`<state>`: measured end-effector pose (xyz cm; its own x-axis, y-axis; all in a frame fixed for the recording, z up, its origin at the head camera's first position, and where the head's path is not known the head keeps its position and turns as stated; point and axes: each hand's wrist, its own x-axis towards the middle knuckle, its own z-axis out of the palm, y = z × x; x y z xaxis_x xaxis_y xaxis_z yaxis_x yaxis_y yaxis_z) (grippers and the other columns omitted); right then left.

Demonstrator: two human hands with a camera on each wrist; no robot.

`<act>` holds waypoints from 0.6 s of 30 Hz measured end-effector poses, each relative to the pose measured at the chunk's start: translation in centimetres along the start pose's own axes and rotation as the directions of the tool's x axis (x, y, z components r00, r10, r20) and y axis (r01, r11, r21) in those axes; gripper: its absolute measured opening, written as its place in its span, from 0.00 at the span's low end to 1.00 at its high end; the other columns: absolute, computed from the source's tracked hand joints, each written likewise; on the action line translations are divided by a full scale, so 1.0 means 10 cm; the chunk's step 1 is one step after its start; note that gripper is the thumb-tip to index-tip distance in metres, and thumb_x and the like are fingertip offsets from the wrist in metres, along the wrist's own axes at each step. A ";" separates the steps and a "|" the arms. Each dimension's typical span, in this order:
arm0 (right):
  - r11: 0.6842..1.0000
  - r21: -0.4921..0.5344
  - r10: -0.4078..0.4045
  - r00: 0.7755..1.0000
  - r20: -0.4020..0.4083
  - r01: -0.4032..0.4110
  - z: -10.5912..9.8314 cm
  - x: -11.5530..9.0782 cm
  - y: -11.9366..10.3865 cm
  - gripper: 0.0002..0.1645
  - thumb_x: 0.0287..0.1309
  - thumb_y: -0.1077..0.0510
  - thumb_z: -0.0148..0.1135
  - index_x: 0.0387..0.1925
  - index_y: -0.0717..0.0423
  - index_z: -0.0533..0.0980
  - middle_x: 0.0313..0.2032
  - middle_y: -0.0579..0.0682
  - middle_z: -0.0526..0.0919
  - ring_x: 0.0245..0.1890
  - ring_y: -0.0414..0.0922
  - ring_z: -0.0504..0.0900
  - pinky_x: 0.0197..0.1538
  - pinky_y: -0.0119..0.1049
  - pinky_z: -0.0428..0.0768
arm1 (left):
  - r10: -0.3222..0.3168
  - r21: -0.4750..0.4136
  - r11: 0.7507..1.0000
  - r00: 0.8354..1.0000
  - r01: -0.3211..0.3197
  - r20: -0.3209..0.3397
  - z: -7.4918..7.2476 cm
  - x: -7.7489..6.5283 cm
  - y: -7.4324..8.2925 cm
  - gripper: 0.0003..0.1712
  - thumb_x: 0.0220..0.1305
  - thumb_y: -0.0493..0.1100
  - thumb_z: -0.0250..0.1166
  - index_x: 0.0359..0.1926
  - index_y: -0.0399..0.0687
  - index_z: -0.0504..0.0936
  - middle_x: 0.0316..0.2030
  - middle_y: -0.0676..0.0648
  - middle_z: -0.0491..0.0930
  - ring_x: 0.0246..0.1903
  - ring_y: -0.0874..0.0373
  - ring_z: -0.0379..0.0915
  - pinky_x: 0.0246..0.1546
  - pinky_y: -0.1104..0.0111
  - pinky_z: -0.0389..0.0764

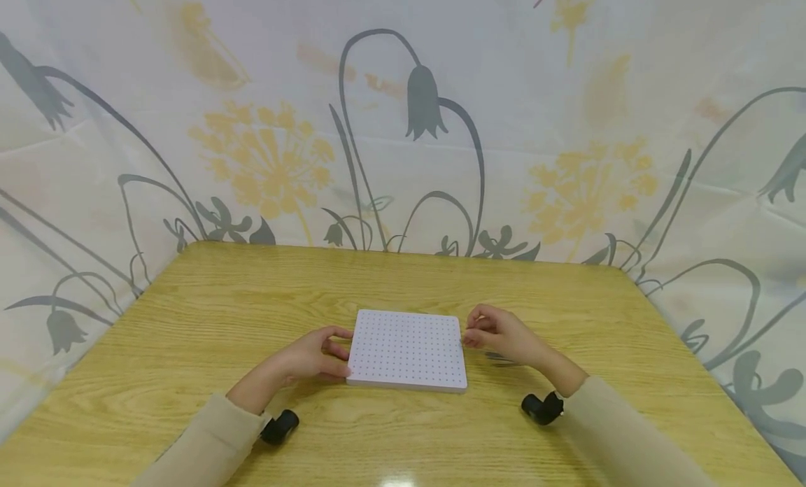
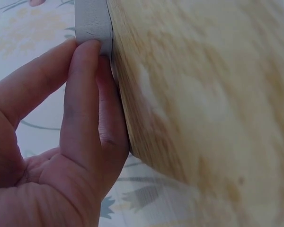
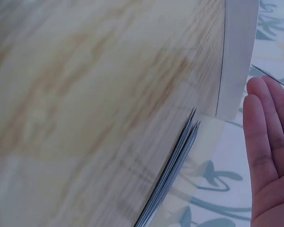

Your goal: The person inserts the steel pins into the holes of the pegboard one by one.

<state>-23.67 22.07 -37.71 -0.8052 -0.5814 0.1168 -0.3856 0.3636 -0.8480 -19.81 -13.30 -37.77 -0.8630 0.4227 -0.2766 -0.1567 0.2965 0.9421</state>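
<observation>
A white board with a grid of small holes (image 1: pixel 406 348) lies flat on the table. At its left edge my left hand (image 1: pixel 317 354) holds the board, thumb by the near corner and bent fingers along the side. The left wrist view shows fingertips (image 2: pixel 87 49) against the board's edge (image 2: pixel 92 21). My right hand (image 1: pixel 497 335) is just off the board's right edge, with bent fingers and thumb close together. In the right wrist view a thin pointed metal stick (image 3: pixel 270 76) shows above its fingers (image 3: pixel 258 127); the pinch itself is out of view there.
A bundle of thin pointed metal sticks (image 3: pixel 168 177) lies on the table under the right hand. The wood-grain table (image 1: pixel 302 284) reaches back to a flower-patterned cloth (image 1: pixel 378 158). A black wrist camera (image 1: pixel 281 427) sits at the left sleeve, another wrist camera (image 1: pixel 541 408) at the right.
</observation>
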 end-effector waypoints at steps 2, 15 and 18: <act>1.000 0.013 -0.006 1.000 0.007 0.005 0.01 0.01 0.00 0.04 0.63 0.68 0.53 0.37 0.68 0.68 0.34 0.62 0.82 0.37 0.55 0.82 0.39 0.44 0.81 | 0.005 -0.002 1.000 1.000 -0.005 0.007 0.00 0.01 -0.01 0.37 0.54 0.26 0.65 0.63 0.29 0.58 0.43 0.36 0.72 0.36 0.52 0.76 0.39 0.61 0.80; 0.998 0.013 -0.057 0.997 0.043 0.056 0.10 0.08 -0.06 0.04 0.63 0.68 0.53 0.38 0.68 0.69 0.34 0.61 0.82 0.35 0.50 0.82 0.38 0.44 0.81 | 0.015 -0.022 1.000 1.000 -0.014 0.016 -0.01 0.01 -0.02 0.37 0.54 0.26 0.64 0.63 0.28 0.58 0.43 0.36 0.72 0.36 0.52 0.76 0.39 0.61 0.80; 0.998 0.017 -0.063 0.997 0.053 0.062 0.11 0.09 -0.08 0.04 0.63 0.69 0.53 0.37 0.68 0.68 0.34 0.61 0.82 0.34 0.49 0.82 0.38 0.44 0.81 | 0.017 -0.017 1.000 1.000 -0.017 0.017 -0.01 0.01 -0.01 0.38 0.54 0.26 0.65 0.63 0.28 0.58 0.42 0.36 0.72 0.36 0.52 0.76 0.39 0.61 0.80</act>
<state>-23.60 20.48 -37.53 -0.7542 -0.6410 0.1425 -0.4274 0.3143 -0.8477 -19.91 -13.35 -37.92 -0.8576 0.4419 -0.2632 -0.1500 0.2745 0.9498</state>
